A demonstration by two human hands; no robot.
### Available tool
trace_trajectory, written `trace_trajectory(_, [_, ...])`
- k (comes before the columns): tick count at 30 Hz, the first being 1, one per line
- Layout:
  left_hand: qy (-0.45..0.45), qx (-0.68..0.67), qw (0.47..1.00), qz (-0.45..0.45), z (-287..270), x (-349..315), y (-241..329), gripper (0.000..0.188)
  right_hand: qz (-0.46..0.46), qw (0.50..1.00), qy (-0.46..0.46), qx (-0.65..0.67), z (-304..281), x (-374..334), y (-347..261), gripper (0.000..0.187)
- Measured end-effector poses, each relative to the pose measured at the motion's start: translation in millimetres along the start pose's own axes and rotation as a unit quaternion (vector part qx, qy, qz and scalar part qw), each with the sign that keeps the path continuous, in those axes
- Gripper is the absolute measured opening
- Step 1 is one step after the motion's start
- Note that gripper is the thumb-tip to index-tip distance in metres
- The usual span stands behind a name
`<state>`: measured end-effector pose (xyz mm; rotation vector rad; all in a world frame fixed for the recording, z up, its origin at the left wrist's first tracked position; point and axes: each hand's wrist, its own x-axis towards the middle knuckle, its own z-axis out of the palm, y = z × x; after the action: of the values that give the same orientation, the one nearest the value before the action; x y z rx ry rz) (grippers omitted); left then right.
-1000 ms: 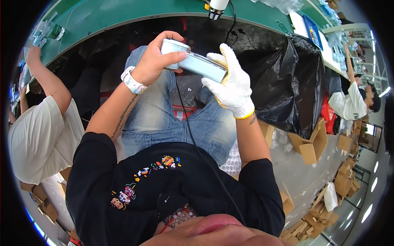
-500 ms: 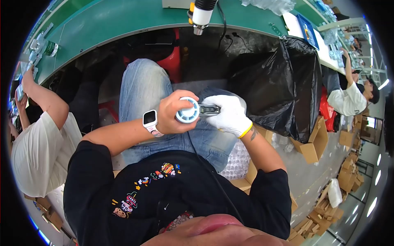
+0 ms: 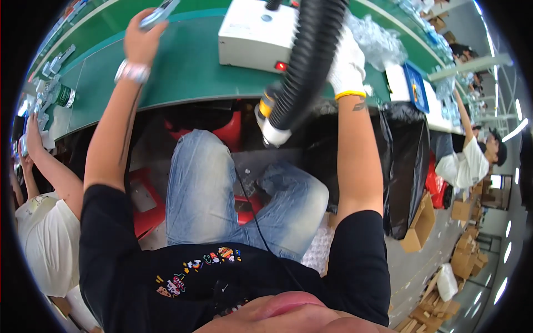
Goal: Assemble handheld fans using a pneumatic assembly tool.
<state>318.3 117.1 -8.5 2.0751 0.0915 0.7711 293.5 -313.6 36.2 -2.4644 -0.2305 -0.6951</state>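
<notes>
My left hand [image 3: 143, 41] is raised over the far left of the green workbench. Its fingers are closed on a light-blue plastic device [image 3: 161, 14], slim and long, partly covered by the hand. On the right, my white-gloved right hand [image 3: 350, 64] reaches over the bench, its fingers hidden behind a black corrugated hose [image 3: 313, 61]. The hose hangs in front of me and ends in a white and yellow nozzle [image 3: 273, 125] above the bench's near edge. I cannot make out whether the glove touches anything.
A white box with a lit red switch [image 3: 252, 39] sits on the green workbench [image 3: 189, 69]. Clear plastic bags [image 3: 377, 41] and a blue tray [image 3: 416, 86] lie to the right. A black bag [image 3: 402, 166] hangs below. People work on both sides.
My hands were together over my lap, holding a light-blue device with a round slotted head. They have parted and moved forward over the bench, left hand to the left, right hand to the right.
</notes>
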Motion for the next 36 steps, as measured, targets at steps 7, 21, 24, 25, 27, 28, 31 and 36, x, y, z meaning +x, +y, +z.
trace_trajectory(7, [0.024, 0.016, 0.993, 0.114, 56.3, 121.6, -90.2, 0.062, -0.052, 0.986, -0.044, -0.155, 38.6, 44.5, 81.1, 0.025])
trace_trajectory(21, [-0.21, -0.414, 0.873, -0.146, 13.9, -193.8, 116.7, 0.048, 0.099, 0.917, 0.063, 0.381, -14.4, -146.4, -31.7, 0.045])
trace_trajectory(24, [-0.241, -0.588, 0.693, -0.341, 48.1, -247.7, 120.8, 0.048, 0.081, 0.936, 0.041, 0.341, -12.1, -186.5, -102.2, 0.048])
trace_trajectory(25, [-0.265, -0.677, 0.558, -0.401, 59.2, -259.9, 115.5, 0.048, 0.081, 0.936, 0.038, 0.341, -6.0, -197.8, -114.4, 0.048])
trace_trajectory(27, [-0.282, -0.696, 0.531, -0.393, 59.9, -276.4, 113.2, 0.049, 0.135, 0.887, -0.062, 0.437, 5.7, -211.2, -125.3, 0.051])
trace_trajectory(28, [-0.301, -0.71, 0.505, -0.387, 56.6, -281.7, 110.2, 0.05, 0.133, 0.888, -0.062, 0.436, 8.4, -215.7, -127.9, 0.051])
trace_trajectory(31, [-0.291, -0.687, 0.561, -0.357, 59.0, -295.3, 105.0, 0.052, 0.161, 0.936, -0.152, 0.272, 13.6, -228.1, -127.8, 0.053])
trace_trajectory(36, [-0.331, -0.378, 0.863, -0.056, 41.7, -290.5, 142.0, 0.05, 0.037, 0.973, -0.188, 0.133, -0.8, -230.6, -79.6, 0.054])
